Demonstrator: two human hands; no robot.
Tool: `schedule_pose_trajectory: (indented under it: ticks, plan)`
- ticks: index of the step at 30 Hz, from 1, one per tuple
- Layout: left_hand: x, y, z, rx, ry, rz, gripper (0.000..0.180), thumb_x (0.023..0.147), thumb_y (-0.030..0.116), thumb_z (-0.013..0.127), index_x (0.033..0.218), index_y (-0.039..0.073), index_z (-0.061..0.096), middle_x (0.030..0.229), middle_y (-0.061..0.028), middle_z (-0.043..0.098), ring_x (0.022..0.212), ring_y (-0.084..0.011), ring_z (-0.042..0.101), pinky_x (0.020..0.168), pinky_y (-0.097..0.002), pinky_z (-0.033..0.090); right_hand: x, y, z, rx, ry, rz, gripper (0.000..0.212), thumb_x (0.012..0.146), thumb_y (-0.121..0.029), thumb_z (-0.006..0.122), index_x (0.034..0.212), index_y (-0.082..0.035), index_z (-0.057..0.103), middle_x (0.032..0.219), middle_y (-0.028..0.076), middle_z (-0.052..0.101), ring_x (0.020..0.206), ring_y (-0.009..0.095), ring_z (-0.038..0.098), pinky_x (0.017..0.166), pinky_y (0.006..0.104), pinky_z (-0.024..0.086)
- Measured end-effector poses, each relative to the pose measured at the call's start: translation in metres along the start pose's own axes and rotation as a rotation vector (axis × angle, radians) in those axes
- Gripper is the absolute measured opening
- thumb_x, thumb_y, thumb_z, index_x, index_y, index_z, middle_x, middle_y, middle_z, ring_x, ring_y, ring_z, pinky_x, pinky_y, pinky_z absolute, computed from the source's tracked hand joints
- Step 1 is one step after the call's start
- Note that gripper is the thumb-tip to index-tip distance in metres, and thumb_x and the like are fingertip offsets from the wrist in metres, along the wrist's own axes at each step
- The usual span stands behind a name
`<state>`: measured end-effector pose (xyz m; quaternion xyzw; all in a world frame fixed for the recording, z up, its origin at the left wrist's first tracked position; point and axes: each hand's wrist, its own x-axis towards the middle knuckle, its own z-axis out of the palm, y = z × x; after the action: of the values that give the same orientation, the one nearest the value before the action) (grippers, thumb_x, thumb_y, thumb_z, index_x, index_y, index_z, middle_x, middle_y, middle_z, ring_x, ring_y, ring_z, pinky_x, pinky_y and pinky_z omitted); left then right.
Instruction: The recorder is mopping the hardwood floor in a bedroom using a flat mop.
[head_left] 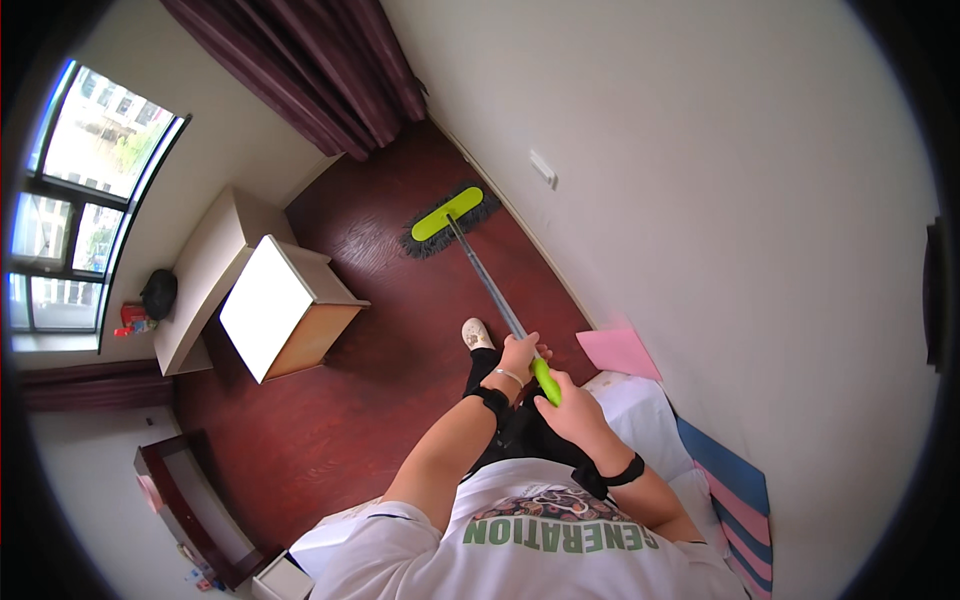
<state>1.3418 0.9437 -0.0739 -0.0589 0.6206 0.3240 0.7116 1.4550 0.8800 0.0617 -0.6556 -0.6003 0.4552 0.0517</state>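
Observation:
A dust mop (447,215) with a lime-green plate and a shaggy grey fringe lies flat on the dark red wooden floor (385,300), close to the right-hand wall. Its grey pole slants back toward me and ends in a green grip. My left hand (519,358) is wrapped round the lower pole, just ahead of that grip. Nearer my body, my right hand (572,408) is closed on the green grip (546,383). Both hands hold the mop in front of my waist.
A white-topped cabinet (275,305) stands left of the mop, beside a pale desk (205,290) under the window. Purple curtains (320,70) hang at the far end. Along the right wall (720,230) are a pink panel (618,350) and a white-covered bed (640,405).

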Motion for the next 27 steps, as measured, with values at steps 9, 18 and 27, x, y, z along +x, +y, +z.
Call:
schedule_pose_trajectory:
  ticks: [9, 18, 27]
  plan:
    - [0.018, 0.129, -0.026, 0.187, -0.012, -0.034, 0.015, 0.083, 0.005, 0.052, 0.093, 0.003, 0.041, 0.067, -0.0078, 0.049, 0.058, -0.0189, 0.055, 0.047, -0.0313, 0.048, 0.08, -0.102, 0.004, -0.161, -0.071, -0.078, 0.052, 0.078, -0.034, 0.06, 0.118, -0.007, 0.041, 0.082, 0.022, 0.062, 0.077, 0.039, 0.06, 0.066, 0.0472, 0.047]
    - [0.052, 0.262, -0.036, 0.17, -0.084, -0.019, 0.013, 0.083, 0.005, 0.049, 0.072, 0.0, 0.047, 0.062, -0.0048, 0.047, 0.055, -0.0172, 0.052, 0.048, -0.0302, 0.048, 0.18, -0.203, -0.006, -0.333, -0.088, -0.082, 0.046, 0.079, -0.033, 0.058, 0.115, -0.007, 0.044, 0.082, 0.02, 0.062, 0.077, 0.038, 0.06, 0.068, 0.0468, 0.047]
    - [0.119, 0.362, -0.024, 0.09, -0.079, -0.008, 0.007, 0.08, 0.003, 0.046, 0.079, -0.002, 0.051, 0.066, -0.0075, 0.049, 0.056, -0.0186, 0.054, 0.048, -0.0299, 0.05, 0.287, -0.261, -0.032, -0.446, -0.146, -0.074, 0.049, 0.08, -0.033, 0.057, 0.119, -0.008, 0.043, 0.089, 0.019, 0.063, 0.083, 0.037, 0.06, 0.072, 0.0457, 0.047]
